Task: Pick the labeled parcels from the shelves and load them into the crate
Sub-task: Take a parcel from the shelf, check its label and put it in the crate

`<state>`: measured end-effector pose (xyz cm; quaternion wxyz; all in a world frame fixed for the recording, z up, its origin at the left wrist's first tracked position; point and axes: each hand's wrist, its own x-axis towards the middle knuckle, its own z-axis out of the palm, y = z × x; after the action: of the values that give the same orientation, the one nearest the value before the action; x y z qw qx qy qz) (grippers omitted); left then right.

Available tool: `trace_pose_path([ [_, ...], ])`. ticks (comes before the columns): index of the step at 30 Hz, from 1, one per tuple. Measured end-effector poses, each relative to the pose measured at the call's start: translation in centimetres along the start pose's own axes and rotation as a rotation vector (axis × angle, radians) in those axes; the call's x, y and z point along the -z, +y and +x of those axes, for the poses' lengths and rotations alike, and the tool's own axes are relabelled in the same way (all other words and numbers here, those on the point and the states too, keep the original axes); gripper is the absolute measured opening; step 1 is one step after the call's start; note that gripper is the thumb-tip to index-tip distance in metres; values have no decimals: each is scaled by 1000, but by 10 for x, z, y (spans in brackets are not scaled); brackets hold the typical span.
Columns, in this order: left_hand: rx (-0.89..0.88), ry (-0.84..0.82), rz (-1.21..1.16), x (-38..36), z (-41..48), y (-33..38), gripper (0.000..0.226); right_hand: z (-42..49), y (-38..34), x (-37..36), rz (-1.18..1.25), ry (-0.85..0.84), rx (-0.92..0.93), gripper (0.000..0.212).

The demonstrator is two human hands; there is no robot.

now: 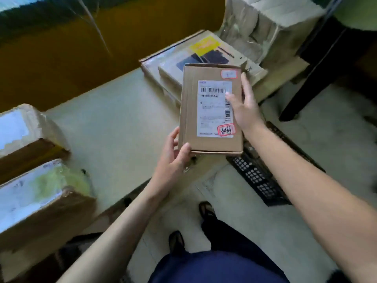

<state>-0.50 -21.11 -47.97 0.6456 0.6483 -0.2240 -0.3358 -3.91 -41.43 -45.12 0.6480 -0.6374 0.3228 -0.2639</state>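
Resting between both hands, a flat brown parcel [189, 111] is held in the air, face up, above the front edge of a pale shelf [114, 123]. A white label [214, 108] with barcodes covers much of its right half. One red-bordered sticker [228, 74] sits at the far right corner, and a second sticker [226, 129], with handwriting on it, overlaps the label's near corner.

The left hand [173, 160] grips the near left corner, thumb on top and fingers curled along the left side. The right hand [244, 107] grasps the right edge, thumb lying across the label and a finger stretched up along that edge.

Below the parcel to the right, partly hidden by the right forearm, a black latticed crate [255, 176] stands on the floor; what it holds cannot be made out.

Behind the parcel, a stack of flat boxes [161, 66] lies on the shelf, the top one bearing a yellow patch. A larger taped box [265, 27] stands just beyond them. At the left end of the shelf are a far carton [26, 135] and a near carton [40, 201], both taped and blurred. A dark post [318, 72] slants down to the floor at the right. Two sandalled feet [206, 209] show on the floor below the arms.
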Motion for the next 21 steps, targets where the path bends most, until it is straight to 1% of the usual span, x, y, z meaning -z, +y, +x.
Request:
trace_pose_path([
  [2,32,-141,96,-35,18,-8,42,-19,28,50,0,159,-111,63],
  [4,22,-321,324,-74,39,-21,39,-38,58,105,-9,355,-224,62],
  [5,40,-393,467,-94,49,-29,42,-46,72,131,-3,449,-264,61],
  [7,117,-479,710,-131,69,-46,52,-58,98,182,18,618,-318,59],
  [9,121,-595,876,-170,91,-62,52,-57,126,234,59,741,-388,57],
  [11,109,-706,996,-209,116,-82,49,-51,157,282,93,788,-497,56],
  [14,136,-806,1129,-266,163,-126,45,-37,214,347,99,847,-650,51],
  [15,166,-849,1157,-284,179,-146,42,-31,233,367,100,857,-698,48],
  [17,281,-931,1193,-317,203,-183,37,-22,270,405,109,857,-830,48],
  [19,378,-915,1247,-347,227,-219,41,-9,307,440,153,863,-967,56],
  [21,373,-894,1230,-374,256,-258,46,12,348,468,185,876,-1041,59],
])
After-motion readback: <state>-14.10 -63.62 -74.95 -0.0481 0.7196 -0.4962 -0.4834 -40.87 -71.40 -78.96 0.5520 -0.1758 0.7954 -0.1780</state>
